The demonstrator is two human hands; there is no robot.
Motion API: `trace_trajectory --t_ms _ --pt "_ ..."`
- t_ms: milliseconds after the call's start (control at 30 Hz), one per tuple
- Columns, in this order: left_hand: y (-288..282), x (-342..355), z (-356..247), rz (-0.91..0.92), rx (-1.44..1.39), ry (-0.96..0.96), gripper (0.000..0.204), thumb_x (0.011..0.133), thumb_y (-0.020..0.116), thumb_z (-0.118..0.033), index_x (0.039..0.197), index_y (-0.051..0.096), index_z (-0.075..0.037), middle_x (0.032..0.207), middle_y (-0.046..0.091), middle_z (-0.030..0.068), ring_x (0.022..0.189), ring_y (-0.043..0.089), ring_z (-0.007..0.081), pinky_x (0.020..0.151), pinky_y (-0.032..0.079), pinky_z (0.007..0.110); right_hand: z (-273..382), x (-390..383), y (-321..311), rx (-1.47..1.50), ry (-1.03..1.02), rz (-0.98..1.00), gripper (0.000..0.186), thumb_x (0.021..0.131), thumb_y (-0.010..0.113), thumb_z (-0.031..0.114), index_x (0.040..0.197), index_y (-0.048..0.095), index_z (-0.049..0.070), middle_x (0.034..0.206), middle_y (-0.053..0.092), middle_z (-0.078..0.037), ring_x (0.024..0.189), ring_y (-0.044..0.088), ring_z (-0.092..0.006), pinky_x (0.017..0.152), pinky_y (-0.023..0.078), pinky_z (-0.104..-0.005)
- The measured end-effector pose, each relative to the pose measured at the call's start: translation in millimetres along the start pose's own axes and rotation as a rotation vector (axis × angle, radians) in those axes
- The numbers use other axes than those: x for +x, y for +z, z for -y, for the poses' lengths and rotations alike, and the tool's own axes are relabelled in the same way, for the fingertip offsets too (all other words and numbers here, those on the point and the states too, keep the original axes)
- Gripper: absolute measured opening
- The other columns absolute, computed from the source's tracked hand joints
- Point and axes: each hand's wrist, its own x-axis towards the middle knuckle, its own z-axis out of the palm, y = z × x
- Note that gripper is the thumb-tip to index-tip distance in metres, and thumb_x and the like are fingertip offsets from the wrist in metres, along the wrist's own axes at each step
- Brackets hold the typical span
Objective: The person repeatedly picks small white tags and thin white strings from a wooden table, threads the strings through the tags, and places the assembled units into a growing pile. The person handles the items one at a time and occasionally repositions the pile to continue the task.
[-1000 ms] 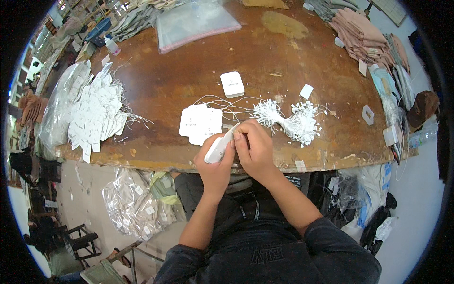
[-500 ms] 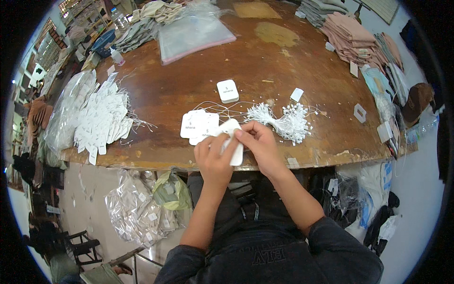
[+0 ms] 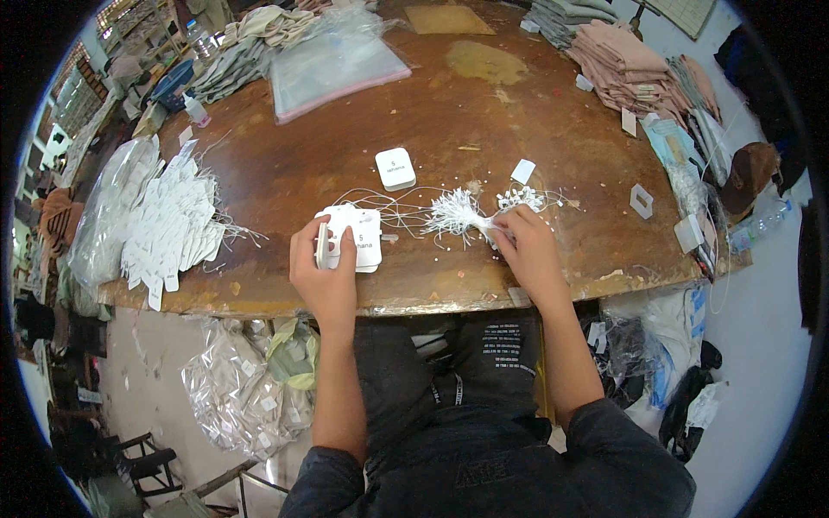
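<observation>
My left hand (image 3: 326,281) grips a small stack of white hang tags (image 3: 323,245) turned on edge, between thumb and fingers. Right beside it, partly behind its thumb, lies a spread of white tags (image 3: 368,237) with rounded corners and loose strings. The fingers of my right hand (image 3: 534,259) are closed on the narrow middle of a bundle of white tag strings (image 3: 456,213). Its frayed ends fan out to the left, and small white string ends show beyond the fingers. Beyond both hands sits a neat stack of square white tags (image 3: 395,170).
A heap of strung white tags (image 3: 177,224) covers the table's left side beside a clear plastic bag (image 3: 112,211). Flat plastic bags (image 3: 337,73) and folded grey cloth lie at the back; folded pink cloth (image 3: 617,65) sits far right. The wooden table's front edge (image 3: 423,306) curves before me.
My hands have moved apart. The left has carried its tags leftward and turned them on edge; the right has let go of the tags and taken hold of the string bundle.
</observation>
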Motion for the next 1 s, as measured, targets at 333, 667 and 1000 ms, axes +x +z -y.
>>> trace_trajectory --t_ms 333,667,1000 --pt "25.3 -29.4 -14.2 0.308 -0.213 0.125 0.014 0.081 0.07 -0.005 0.094 0.068 -0.001 0.086 0.064 0.0099 0.072 0.061 0.0177 0.066 0.048 0.028 -4.1 -6.7 -12.8 0.216 0.078 -0.099 0.012 0.083 0.069 0.008 0.082 0.064 -0.003 0.079 0.063 -0.012 0.066 0.06 -0.023 0.061 0.047 -0.0323" --pt "21.5 -31.5 -12.0 0.362 -0.19 0.129 0.011 0.083 0.067 -0.004 0.094 0.067 0.0 0.086 0.065 0.0111 0.073 0.063 0.0188 0.067 0.049 0.029 -5.5 -6.1 -25.2 0.149 0.171 -0.323 0.022 0.082 0.074 0.013 0.072 0.059 0.0 0.067 0.057 -0.006 0.06 0.052 -0.0143 0.054 0.038 -0.029" --pt "16.8 -32.1 -12.3 0.411 -0.228 0.079 0.013 0.085 0.066 -0.005 0.097 0.067 -0.001 0.087 0.065 0.0106 0.073 0.063 0.0186 0.068 0.048 0.028 1.6 -0.5 -29.7 1.036 0.37 -0.325 0.023 0.097 0.059 0.02 0.086 0.061 0.001 0.079 0.059 -0.003 0.077 0.053 -0.0122 0.075 0.042 -0.0277"
